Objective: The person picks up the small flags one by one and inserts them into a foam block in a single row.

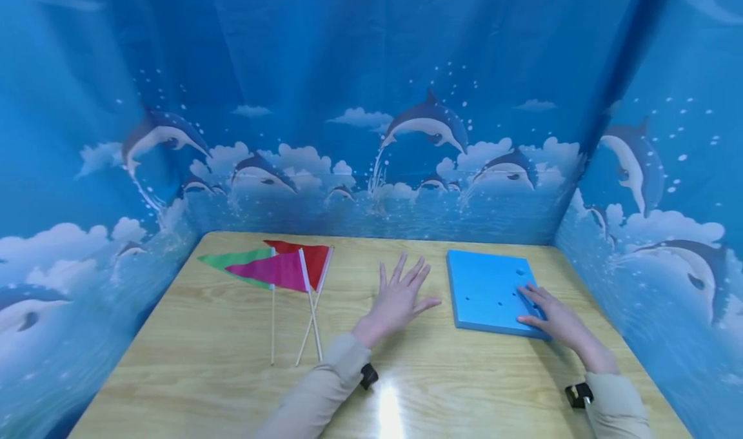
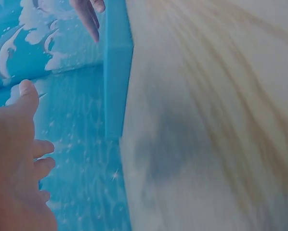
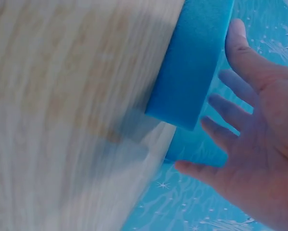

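A flat blue foam block [image 1: 484, 281] with several small holes in its top lies on the right half of the table. My right hand [image 1: 551, 320] is at the block's right side, fingers spread over its edge; in the right wrist view the thumb [image 3: 238, 38] comes right up to the block's top edge. Left of the block my left hand [image 1: 397, 300] hovers over the table with fingers spread and nothing held. Three triangular pennants on white sticks lie to its left: a green flag [image 1: 249, 258], a magenta flag [image 1: 278, 271] and a red flag [image 1: 316, 258]. The sticks of the magenta and red ones cross.
The wooden table [image 1: 203, 361] meets a blue curtain [image 1: 348, 52] printed with dolphins and clouds at the back and both sides. Black wrist cameras sit on both sleeves. A bright glare spot shows near the table's front.
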The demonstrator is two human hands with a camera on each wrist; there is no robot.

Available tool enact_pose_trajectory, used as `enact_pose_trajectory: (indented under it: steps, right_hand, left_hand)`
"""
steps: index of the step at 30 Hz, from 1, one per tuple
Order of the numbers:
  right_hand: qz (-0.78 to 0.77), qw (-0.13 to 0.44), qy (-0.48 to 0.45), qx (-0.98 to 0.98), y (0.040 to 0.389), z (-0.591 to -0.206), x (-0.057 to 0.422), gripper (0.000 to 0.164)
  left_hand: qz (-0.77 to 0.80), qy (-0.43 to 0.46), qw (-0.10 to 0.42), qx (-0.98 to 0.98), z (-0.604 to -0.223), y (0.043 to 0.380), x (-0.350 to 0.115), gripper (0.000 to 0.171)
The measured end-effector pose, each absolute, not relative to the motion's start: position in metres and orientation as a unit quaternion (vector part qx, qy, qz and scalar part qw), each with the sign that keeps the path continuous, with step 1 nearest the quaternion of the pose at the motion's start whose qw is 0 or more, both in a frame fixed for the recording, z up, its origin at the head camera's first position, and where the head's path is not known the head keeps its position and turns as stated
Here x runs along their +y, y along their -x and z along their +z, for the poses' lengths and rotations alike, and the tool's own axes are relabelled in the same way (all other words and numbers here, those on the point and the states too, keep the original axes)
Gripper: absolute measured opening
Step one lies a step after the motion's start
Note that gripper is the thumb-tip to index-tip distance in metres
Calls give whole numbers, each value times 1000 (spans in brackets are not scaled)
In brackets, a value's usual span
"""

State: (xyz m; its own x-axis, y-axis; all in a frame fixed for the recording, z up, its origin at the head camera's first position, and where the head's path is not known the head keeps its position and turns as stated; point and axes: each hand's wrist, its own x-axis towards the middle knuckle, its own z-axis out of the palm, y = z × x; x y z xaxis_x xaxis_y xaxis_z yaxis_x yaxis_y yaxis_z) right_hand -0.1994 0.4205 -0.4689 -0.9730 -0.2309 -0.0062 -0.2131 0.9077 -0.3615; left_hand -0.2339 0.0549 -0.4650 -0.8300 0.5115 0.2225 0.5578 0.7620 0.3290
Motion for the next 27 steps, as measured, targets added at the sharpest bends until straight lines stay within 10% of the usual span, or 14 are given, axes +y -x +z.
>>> enact_pose_trajectory:
  steps: [27]
  right_hand:
    - [-179,19,120,976,190,-476,393,73]
  left_hand:
    - [-156,325,-6,-933,-495,226,92,69]
